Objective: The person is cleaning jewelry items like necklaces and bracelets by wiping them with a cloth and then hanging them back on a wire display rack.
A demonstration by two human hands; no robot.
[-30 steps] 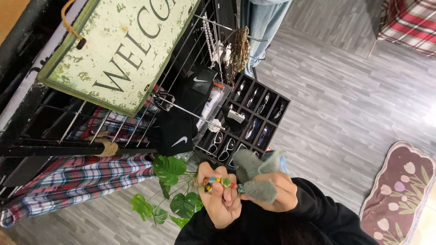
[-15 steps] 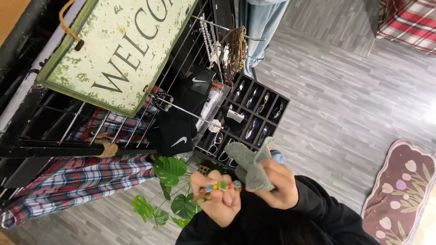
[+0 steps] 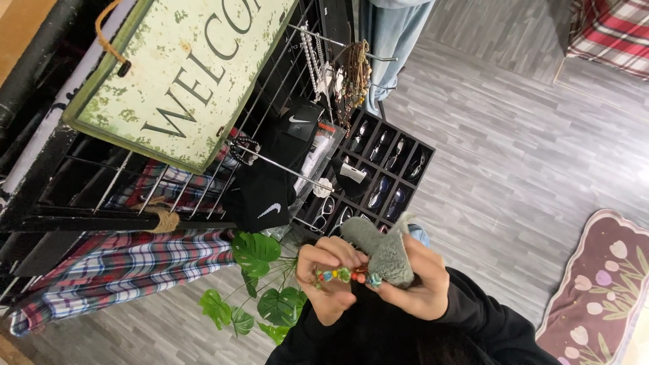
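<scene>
Between hands: bead string (image 3: 341,275), left grip (image 3: 331,280) pinching it; right grip (image 3: 416,284) grasping grey plush toy (image 3: 382,249) (touching beads).

A grey wood-plank floor (image 3: 514,155) carries everything here. On it at the far right lies a plum rug with a flower pattern (image 3: 598,284), and a plaid rug (image 3: 612,30) shows at the top right corner. A black compartmented tray of sunglasses (image 3: 382,172) sits near the middle, just beside a wire rack (image 3: 270,101). A leafy green plant (image 3: 260,284) stands near the rack's foot.
</scene>
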